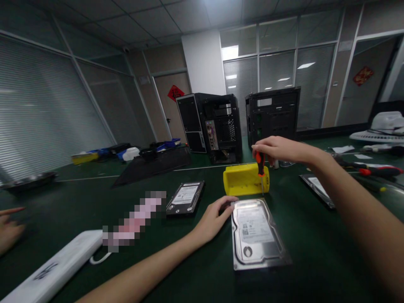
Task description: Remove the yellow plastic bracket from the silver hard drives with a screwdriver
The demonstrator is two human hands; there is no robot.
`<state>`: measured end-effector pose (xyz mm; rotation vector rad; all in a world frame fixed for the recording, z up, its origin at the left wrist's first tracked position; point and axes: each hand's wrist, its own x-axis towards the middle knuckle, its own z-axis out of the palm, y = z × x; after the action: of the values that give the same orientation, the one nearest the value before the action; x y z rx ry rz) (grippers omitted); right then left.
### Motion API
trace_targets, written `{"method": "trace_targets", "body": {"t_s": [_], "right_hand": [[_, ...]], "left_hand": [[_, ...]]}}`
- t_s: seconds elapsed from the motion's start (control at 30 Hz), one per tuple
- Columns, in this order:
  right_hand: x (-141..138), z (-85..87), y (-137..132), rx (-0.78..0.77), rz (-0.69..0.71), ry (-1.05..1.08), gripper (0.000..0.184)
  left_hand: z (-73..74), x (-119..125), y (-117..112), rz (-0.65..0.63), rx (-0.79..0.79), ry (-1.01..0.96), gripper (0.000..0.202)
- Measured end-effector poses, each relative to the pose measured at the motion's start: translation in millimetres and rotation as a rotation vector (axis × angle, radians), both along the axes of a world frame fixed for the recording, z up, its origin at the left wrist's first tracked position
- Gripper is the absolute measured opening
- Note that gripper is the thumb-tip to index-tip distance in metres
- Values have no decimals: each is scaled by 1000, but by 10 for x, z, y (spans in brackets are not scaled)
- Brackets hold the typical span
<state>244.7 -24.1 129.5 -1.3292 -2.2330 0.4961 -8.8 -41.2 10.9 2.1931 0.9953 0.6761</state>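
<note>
A silver hard drive point(256, 229) lies label up on the green table in front of me. My left hand point(213, 218) is closed on its far left corner, thumb and fingers at the edge. Above the far side of the drive, my right hand point(272, 148) grips a red and black screwdriver point(260, 163) by the handle. The screwdriver points down, its tip close to the drive's far right corner; whether it touches a screw I cannot tell. Just behind the drive, a yellow plastic bin point(241, 182) rests on its side with its opening toward me.
A second hard drive point(185, 198) lies left of my hand, a third point(317, 189) to the right. Two black computer cases point(221, 126) stand behind. A white power strip point(59, 261) lies front left. Another person's hand point(11, 229) shows at the left edge. Red-handled tools point(380, 171) lie right.
</note>
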Motion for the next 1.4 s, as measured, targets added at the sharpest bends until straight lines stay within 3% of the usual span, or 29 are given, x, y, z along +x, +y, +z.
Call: {"method": "trace_targets", "body": {"t_s": [0.2,0.4,0.73,0.97,1.4], "right_hand": [[-8,1,2,-87,72,82,32],[-18,-50,25,40,3,-3,29],[1,-70,60,90,-47,-36,33],[-15,-73,45,-30,-20,52,26],[-30,-84,58,-4,12,36,31]], "left_hand": [[12,-9,-1,2,-11,7,33],[13,1,-4,1,-8,8,32],[19,-2,-9,-4,-15,2,32],[38,4,-15,4,-17,13,31],[20,0,-4,-3,-21,-7,32]]}}
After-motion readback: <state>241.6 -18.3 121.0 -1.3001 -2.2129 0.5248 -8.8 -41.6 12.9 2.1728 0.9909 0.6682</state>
